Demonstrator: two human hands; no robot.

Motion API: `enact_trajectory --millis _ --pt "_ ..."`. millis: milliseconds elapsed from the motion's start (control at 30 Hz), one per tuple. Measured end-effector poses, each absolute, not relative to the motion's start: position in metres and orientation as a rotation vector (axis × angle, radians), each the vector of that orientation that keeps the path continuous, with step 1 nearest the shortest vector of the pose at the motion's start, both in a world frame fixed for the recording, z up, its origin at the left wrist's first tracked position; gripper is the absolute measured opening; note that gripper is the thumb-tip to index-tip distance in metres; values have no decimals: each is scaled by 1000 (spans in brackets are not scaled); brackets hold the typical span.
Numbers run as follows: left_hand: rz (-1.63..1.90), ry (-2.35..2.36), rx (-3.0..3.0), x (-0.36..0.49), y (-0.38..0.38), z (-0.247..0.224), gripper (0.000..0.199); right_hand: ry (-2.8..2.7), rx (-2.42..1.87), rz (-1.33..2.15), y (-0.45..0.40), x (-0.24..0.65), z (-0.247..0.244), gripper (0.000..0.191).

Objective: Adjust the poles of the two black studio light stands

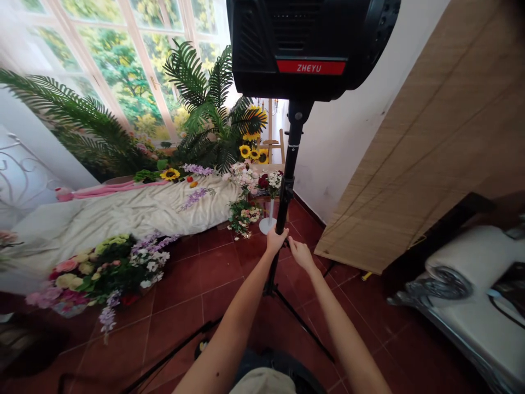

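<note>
A black light stand [284, 203] rises upright in front of me, its legs spread on the floor. On top sits a large black studio light [303, 38] with a red label reading ZHEYU. My left hand [277, 239] is wrapped round the stand's pole at about mid-height. Just right of it, my right hand [301, 254] has its fingers closed at a small knob on the pole's side; the knob is mostly hidden by the fingers.
A couch draped in cream cloth [135, 213] stands left, with flower bunches [102, 268] before it. Palm fronds [205, 104] and sunflowers [251, 150] are behind. A bamboo blind [394, 137] leans right, near a pale upholstered chair [471, 268]. Red tiles [217, 254] cover the floor.
</note>
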State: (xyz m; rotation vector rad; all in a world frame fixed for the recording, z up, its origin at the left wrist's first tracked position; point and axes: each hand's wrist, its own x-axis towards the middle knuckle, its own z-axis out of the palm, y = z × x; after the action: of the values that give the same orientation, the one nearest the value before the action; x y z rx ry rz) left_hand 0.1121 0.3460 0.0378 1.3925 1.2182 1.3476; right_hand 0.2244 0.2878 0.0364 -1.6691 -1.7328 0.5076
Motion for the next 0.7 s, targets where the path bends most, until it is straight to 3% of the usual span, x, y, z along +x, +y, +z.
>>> enact_trajectory --millis 267,467,700 --pt "1223 1170 1344 113 352 43 20 -1618 -1599 630 292 223 37 61" --pt "1068 1468 1347 114 350 48 14 -1555 -1564 791 287 225 42 63" --pt "1047 1581 1281 112 323 54 38 -1511 -1568 935 279 226 47 64"
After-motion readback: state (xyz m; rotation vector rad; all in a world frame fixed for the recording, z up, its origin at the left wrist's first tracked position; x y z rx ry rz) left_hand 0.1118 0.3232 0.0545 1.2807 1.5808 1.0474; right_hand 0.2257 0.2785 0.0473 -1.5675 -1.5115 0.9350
